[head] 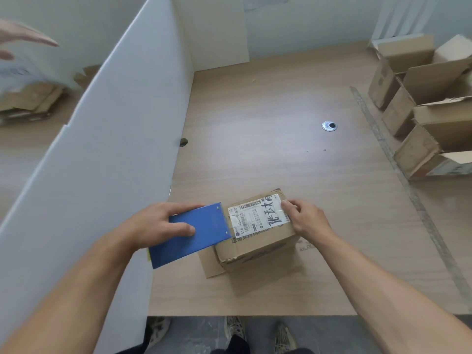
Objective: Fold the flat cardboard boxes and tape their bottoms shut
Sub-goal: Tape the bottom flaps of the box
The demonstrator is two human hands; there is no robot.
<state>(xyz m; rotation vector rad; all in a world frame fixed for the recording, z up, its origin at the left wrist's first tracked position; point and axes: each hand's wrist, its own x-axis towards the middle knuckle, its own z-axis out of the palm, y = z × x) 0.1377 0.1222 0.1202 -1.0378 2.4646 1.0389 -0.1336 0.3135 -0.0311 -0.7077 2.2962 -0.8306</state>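
A small brown cardboard box (255, 241) stands bottom-up on the wooden table (255, 118), near its front edge. A white shipping label (255, 215) with a barcode and black handwriting covers its upper face. My left hand (155, 226) grips a blue tape dispenser (194, 233), whose front edge lies against the box's left top edge. My right hand (304, 218) rests on the box's right top corner, with its fingertips pressing the end of the label. Flaps of the box lie spread flat on the table beneath it.
A tall white partition (102, 139) runs along the left of the table. Several folded open cardboard boxes (421, 111) stand at the far right. A metal cable grommet (329, 125) sits in the tabletop. Beyond the partition, another person's hand (23, 37) hovers over stacked cardboard (28, 100).
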